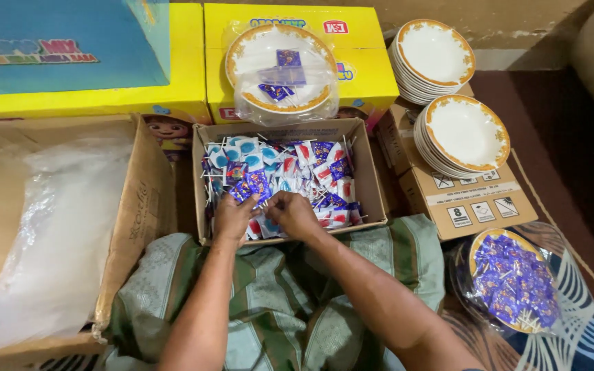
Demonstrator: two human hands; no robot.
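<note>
Both hands are set at the near edge of the cardboard box [369, 185] of wrapped lollipops [290, 175]. The left hand [234, 216] is clenched on purple-wrapped ones [250, 187], lying just far of its fingers. The right hand [293, 213], touching the pile beside it, is curled; whether anything is grasped cannot be told.

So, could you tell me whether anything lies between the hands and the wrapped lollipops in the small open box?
Nothing visible does: the left hand and right hand are already in the cardboard box, resting directly on the lollipops, with no lid or bag over them.
</note>
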